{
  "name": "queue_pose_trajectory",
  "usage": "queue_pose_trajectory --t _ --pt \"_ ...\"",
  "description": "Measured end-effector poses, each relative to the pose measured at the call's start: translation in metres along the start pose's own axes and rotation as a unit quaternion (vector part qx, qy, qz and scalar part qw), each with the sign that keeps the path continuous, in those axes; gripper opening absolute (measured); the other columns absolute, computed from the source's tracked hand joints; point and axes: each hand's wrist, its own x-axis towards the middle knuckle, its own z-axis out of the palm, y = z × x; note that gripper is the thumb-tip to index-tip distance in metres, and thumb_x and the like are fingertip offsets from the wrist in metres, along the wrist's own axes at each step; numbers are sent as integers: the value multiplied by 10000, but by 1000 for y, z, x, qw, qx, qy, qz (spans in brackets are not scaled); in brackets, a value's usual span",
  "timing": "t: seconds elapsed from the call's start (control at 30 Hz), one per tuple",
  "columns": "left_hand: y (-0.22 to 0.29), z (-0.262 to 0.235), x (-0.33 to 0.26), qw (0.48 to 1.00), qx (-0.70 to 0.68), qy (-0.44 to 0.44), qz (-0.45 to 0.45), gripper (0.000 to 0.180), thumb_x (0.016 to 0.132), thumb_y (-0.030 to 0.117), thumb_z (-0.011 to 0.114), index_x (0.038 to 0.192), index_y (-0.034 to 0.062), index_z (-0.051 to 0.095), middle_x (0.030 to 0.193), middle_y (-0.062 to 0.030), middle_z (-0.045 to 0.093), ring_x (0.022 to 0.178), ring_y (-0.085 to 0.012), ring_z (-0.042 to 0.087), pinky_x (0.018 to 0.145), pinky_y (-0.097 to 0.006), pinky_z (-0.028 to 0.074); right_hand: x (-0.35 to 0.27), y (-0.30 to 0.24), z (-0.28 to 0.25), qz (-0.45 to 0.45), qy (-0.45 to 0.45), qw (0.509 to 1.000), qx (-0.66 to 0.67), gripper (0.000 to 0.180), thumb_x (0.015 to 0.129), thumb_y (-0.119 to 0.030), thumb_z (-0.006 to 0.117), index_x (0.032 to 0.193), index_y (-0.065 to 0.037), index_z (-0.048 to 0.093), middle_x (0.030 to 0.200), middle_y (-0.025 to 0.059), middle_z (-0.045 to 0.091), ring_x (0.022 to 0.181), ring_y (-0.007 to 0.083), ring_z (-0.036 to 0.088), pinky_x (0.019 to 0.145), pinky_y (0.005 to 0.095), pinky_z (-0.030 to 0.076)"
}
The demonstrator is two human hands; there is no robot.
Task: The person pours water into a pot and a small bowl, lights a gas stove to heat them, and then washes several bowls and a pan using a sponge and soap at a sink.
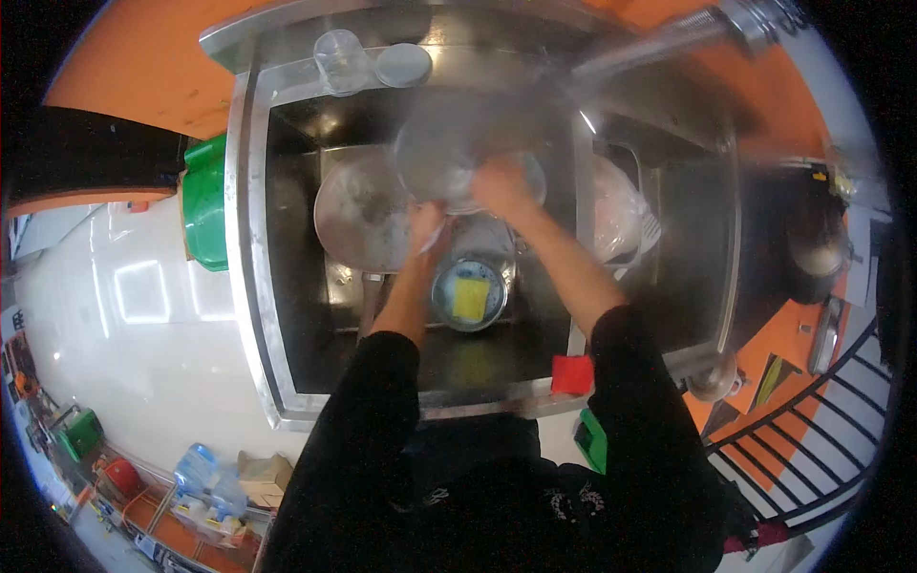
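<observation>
Over the left basin, a round grey vessel [430, 143], blurred and metallic-looking, is tilted in front of me. My left hand [427, 225] is closed on its near rim. Against its inner side presses my right hand [501, 184], fingers curled; motion and haze hide what they hold. A large shallow pan [358, 215] lies in the basin to the left of my hands, wet and streaked. Nearer to me stands a round metal bowl [443, 307] of sudsy water with a yellow sponge [470, 298] in it.
A clear jar [341, 59] and a round white container [403, 66] stand on the back ledge. The faucet [659, 50] reaches in from the upper right. In the right basin sits a white basket [650, 229] with clear plastic. A red cloth [572, 374] lies on the front rim.
</observation>
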Motion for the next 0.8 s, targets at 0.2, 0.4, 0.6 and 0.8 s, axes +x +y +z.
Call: queue_pose_trajectory --t 0.2,0.4,0.6,0.8 --pt "2 78 16 976 -182 119 6 373 803 -4 502 1170 29 439 1072 -135 554 910 -265 581 748 -365 516 22 0 15 209 178 884 379 738 579 -529 722 1088 -9 599 1122 232 560 1092 352 506 917 381 400" --pt "11 52 30 987 -55 149 34 284 887 175 479 1138 42 465 1050 -121 560 913 -242 546 890 -401 391 51 13 36 71 89 980 162 485 725 -455 562 1077 -121 582 1162 163 541 1126 290 466 998 424 303" --pt "-48 24 43 921 378 46 79 340 918 219 421 1185 9 437 1054 -98 554 1070 -216 468 925 -357 379 53 13 40 90 79 979 165 557 710 -459 582 1147 -117 531 1220 161 491 1170 302 421 1015 415 281" --pt "-42 61 55 989 -51 102 -90 341 919 247 383 1143 8 478 1037 -97 548 1018 -215 504 831 -364 449 42 29 58 135 49 975 169 639 696 -463 601 1217 -114 480 1279 159 442 1214 314 376 1033 406 259"
